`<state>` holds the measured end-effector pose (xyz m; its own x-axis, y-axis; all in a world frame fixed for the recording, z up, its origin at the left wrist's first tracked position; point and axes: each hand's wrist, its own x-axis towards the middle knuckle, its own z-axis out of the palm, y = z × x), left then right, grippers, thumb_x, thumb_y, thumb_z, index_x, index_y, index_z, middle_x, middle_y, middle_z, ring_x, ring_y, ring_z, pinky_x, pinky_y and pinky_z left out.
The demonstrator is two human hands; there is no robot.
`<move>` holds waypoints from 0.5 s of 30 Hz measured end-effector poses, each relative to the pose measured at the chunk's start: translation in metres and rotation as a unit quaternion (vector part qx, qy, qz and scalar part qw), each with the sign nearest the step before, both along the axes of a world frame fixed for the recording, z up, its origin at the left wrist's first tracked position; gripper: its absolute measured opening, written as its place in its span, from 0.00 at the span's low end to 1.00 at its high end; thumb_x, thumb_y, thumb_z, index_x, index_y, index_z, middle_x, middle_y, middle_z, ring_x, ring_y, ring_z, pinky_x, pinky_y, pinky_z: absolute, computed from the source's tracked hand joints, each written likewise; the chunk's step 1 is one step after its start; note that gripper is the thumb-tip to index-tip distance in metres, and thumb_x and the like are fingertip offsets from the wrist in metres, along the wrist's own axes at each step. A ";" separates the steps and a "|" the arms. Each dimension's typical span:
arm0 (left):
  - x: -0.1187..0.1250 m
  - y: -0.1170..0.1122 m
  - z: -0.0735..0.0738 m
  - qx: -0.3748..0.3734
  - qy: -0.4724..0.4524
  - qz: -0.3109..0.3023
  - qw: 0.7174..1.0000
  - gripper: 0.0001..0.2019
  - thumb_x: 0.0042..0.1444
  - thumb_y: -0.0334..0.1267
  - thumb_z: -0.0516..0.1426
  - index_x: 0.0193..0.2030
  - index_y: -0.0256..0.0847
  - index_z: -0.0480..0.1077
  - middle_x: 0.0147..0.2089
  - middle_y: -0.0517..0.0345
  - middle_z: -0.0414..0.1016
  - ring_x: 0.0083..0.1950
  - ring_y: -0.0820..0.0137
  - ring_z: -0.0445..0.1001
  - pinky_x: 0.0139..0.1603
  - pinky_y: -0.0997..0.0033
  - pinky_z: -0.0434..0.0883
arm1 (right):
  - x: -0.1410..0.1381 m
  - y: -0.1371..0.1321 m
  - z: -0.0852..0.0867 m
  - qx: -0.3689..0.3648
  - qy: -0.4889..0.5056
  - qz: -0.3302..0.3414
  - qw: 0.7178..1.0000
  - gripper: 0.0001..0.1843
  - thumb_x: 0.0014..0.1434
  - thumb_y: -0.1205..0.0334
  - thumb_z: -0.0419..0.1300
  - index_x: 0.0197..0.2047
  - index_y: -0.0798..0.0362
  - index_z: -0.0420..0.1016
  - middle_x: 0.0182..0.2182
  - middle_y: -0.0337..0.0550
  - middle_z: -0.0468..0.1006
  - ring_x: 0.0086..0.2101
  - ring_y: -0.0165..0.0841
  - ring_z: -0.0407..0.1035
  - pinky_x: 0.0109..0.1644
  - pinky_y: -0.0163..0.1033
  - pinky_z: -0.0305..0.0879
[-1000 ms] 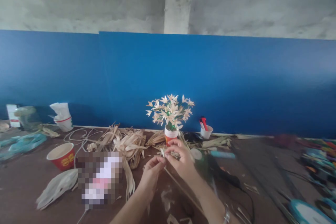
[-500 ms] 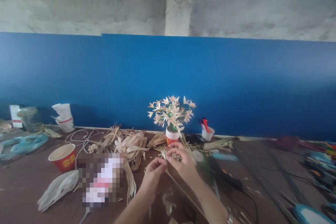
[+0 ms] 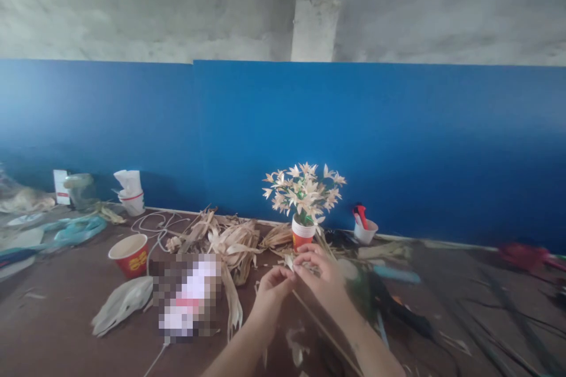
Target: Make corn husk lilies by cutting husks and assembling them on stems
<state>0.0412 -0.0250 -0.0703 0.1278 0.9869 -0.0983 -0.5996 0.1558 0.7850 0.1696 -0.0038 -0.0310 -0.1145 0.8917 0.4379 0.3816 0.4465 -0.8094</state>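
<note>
My left hand and my right hand meet over the table, fingertips pinched together on a small pale husk flower. Its petals poke up between the fingers. A thin pale stem runs from below the fingers toward the lower right; whether it joins the flower is hidden. Just beyond the hands stands a red and white paper cup holding a bunch of cream husk flowers with green stems.
Dried corn husks lie heaped behind my left hand. Further left are a red paper cup, a plastic bag, a blurred-out device and a white cable. Right, a white cup holds a red-handled tool; a dark tool lies nearer.
The camera has turned left, so the whole scene sits further right. Both hands stay pinched together on the small flower, with little visible change in their grip.
</note>
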 end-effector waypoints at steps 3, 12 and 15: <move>0.001 -0.002 0.003 -0.001 0.004 0.004 1.000 0.15 0.35 0.44 0.69 0.23 0.39 0.69 0.20 0.64 0.69 0.22 0.76 0.64 0.26 0.76 0.58 | 0.000 0.000 -0.002 0.001 0.001 -0.006 1.000 0.04 0.49 0.62 0.60 0.27 0.48 0.77 0.41 0.44 0.73 0.43 0.39 0.67 0.44 0.42 0.64; 0.004 -0.004 0.009 -0.003 0.011 0.034 0.999 0.15 0.34 0.42 0.69 0.21 0.37 0.70 0.21 0.63 0.69 0.23 0.76 0.63 0.27 0.76 0.58 | 0.000 0.004 -0.009 0.014 0.004 -0.008 1.000 0.04 0.50 0.61 0.60 0.27 0.49 0.76 0.41 0.44 0.73 0.42 0.39 0.68 0.43 0.41 0.65; 0.005 -0.003 0.006 -0.007 0.013 0.033 0.999 0.14 0.34 0.42 0.69 0.22 0.38 0.70 0.21 0.63 0.68 0.23 0.76 0.62 0.26 0.77 0.57 | 0.000 0.004 -0.009 0.014 0.002 -0.011 1.000 0.05 0.51 0.60 0.60 0.27 0.49 0.76 0.40 0.44 0.74 0.41 0.39 0.69 0.43 0.41 0.65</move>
<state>0.0459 -0.0279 -0.0645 0.0606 0.9916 -0.1145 -0.5888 0.1282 0.7981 0.1700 -0.0001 -0.0402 -0.0938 0.8812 0.4633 0.3887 0.4609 -0.7978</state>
